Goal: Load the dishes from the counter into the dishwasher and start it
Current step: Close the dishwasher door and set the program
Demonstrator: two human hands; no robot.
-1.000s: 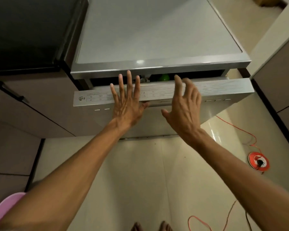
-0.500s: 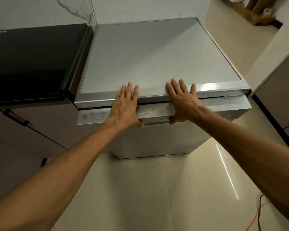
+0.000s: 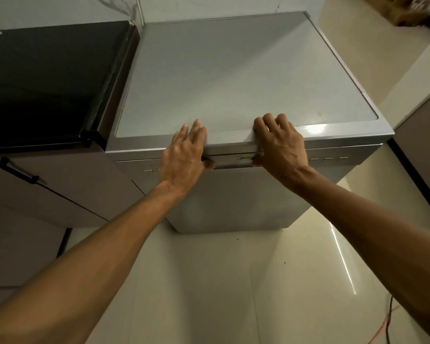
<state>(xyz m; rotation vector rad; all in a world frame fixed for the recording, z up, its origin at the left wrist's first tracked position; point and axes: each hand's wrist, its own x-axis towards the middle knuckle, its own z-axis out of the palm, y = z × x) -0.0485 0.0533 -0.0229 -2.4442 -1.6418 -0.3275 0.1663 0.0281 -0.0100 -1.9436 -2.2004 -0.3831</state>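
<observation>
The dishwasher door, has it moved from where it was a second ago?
Yes. The dishwasher door has swung up and shut against the fixed top panel; the dark gap under that panel is gone. Both the left hand and right hand press on it.

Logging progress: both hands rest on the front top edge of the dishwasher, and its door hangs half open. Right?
Not quite. In the head view the left hand and right hand do rest there, but the dishwasher door is shut.

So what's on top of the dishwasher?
Only fingers: both the left hand and right hand rest on the front edge of the dishwasher. Its door looks closed, so whatever is inside is hidden.
</observation>
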